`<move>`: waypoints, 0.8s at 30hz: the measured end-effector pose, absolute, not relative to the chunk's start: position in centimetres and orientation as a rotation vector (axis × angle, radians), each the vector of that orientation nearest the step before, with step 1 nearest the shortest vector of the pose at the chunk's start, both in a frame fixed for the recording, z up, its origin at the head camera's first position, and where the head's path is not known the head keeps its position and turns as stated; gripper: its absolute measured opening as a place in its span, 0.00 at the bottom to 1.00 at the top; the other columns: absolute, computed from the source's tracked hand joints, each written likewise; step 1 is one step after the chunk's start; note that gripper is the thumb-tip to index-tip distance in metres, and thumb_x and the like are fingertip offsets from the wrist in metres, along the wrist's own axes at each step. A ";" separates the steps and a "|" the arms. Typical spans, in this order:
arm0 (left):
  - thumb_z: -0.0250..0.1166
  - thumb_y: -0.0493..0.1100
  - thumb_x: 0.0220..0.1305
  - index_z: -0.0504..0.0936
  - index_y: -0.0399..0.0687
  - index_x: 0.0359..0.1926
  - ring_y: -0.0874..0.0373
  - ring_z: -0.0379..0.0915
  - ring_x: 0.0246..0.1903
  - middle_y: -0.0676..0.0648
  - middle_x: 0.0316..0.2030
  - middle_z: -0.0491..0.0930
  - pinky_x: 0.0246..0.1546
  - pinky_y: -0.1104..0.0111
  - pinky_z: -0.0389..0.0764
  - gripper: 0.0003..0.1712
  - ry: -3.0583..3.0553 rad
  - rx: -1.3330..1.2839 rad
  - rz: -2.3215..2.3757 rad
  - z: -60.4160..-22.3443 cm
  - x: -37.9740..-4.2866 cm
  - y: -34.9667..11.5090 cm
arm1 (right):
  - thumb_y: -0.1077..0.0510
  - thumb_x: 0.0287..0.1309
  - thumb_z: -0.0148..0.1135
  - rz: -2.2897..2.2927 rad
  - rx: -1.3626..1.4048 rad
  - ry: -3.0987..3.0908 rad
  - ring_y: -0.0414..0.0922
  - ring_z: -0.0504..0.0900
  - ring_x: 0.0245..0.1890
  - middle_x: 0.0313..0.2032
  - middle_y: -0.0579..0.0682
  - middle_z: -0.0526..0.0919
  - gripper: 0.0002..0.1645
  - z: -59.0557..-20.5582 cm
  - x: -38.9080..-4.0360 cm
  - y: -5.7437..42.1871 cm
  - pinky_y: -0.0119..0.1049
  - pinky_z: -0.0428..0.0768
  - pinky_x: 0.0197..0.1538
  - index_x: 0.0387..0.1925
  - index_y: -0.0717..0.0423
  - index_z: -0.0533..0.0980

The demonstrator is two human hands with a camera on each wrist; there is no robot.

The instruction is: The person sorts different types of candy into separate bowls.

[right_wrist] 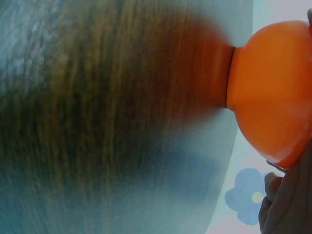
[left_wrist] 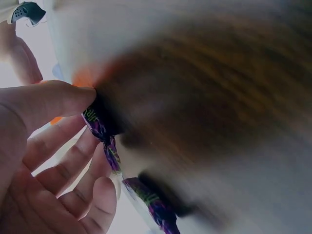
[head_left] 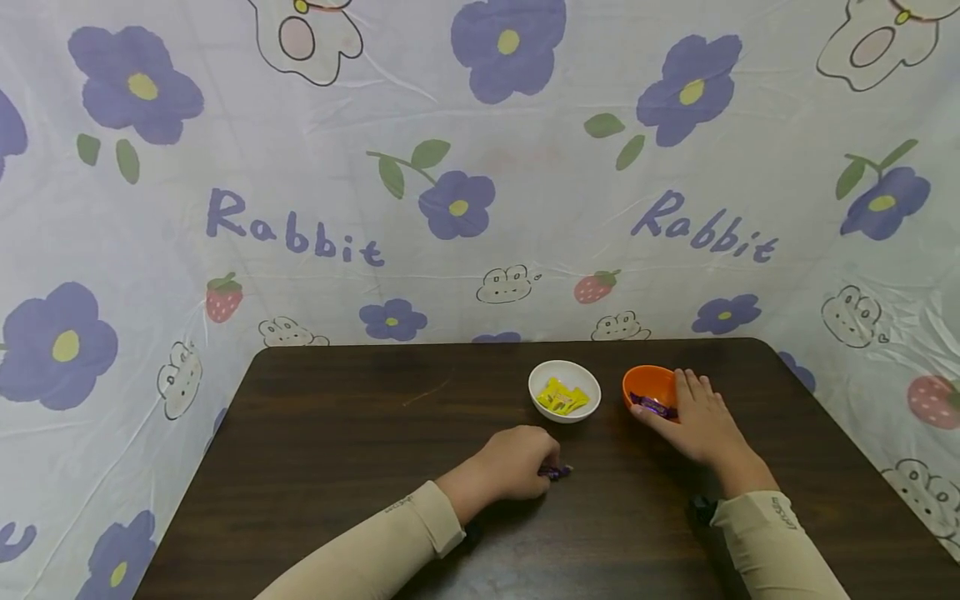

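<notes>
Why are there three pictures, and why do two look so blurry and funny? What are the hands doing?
A person wears three cameras. The big picture comes from one on the head, looking down at a dark table. The other two sit on the wrists, very close up, so they look blurry. The left hand pinches a purple candy on the table; the left wrist picture shows its wrapper at the fingers. The right hand rests against an orange bowl with purple candy inside. That bowl fills the right wrist picture. A white bowl holds yellow candies.
</notes>
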State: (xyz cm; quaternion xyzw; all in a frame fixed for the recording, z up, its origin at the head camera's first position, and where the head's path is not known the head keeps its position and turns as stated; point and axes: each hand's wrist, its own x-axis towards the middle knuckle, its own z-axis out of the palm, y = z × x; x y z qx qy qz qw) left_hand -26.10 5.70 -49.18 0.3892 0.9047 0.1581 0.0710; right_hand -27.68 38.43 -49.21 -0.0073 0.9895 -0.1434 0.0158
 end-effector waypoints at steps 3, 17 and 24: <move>0.74 0.39 0.56 0.87 0.53 0.36 0.65 0.70 0.29 0.58 0.30 0.79 0.28 0.70 0.72 0.07 2.716 1.180 0.479 -49.1 -26.0 5.9 | 0.18 0.66 0.47 -0.445 -0.024 3.079 0.80 0.45 0.78 0.79 0.81 0.45 0.74 -49.1 -27.6 38.4 0.74 0.44 0.78 0.81 0.76 0.42; 0.74 0.43 0.61 0.87 0.53 0.37 0.66 0.70 0.30 0.57 0.33 0.82 0.28 0.71 0.72 0.04 2.697 1.236 0.494 -49.1 -25.7 7.8 | 0.19 0.67 0.49 -0.431 -0.034 3.096 0.80 0.46 0.78 0.79 0.81 0.47 0.73 -49.2 -27.6 38.5 0.74 0.45 0.78 0.80 0.77 0.43; 0.74 0.44 0.61 0.89 0.53 0.40 0.67 0.71 0.31 0.57 0.34 0.84 0.29 0.73 0.73 0.06 2.692 1.260 0.546 -48.7 -25.7 8.7 | 0.18 0.66 0.48 -0.438 -0.037 3.101 0.80 0.46 0.78 0.79 0.81 0.46 0.73 -49.4 -27.7 38.6 0.74 0.45 0.78 0.81 0.77 0.43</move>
